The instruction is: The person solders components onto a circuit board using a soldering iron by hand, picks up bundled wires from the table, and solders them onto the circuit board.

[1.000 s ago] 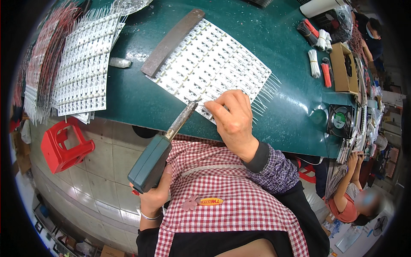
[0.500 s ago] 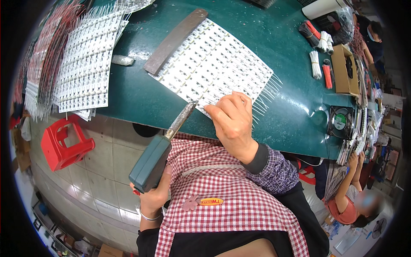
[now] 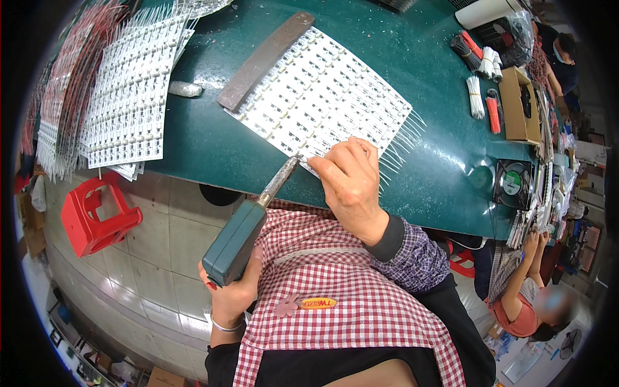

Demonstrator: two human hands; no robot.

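My left hand (image 3: 235, 287) is wrapped round the dark green body of a soldering gun (image 3: 235, 242). Its metal barrel slants up, and the tip touches or hovers just over the near corner of a white circuit board panel (image 3: 309, 97). Right by that tip, my right hand (image 3: 351, 180) is closed in a pinch at the panel's near edge. A thin dark strand, seemingly a wire, shows between the fingertips and the tip. Rows of small parts cover the panel, and white wires (image 3: 403, 145) stick out past its right edge. A dark curved bar (image 3: 267, 61) lies along the panel's far left edge.
Wired panels (image 3: 132, 97) are stacked at the table's left. Wire bundles (image 3: 476, 97), a cardboard box (image 3: 518, 106) and a small fan (image 3: 512, 180) line the right side. A red stool (image 3: 100, 216) stands on the floor at left. Another person's arms (image 3: 525, 264) show at right.
The soldering gun in my left hand has shifted slightly to the right, bringing its tip closer to my right fingertips. My right hand and the panel have hardly moved.
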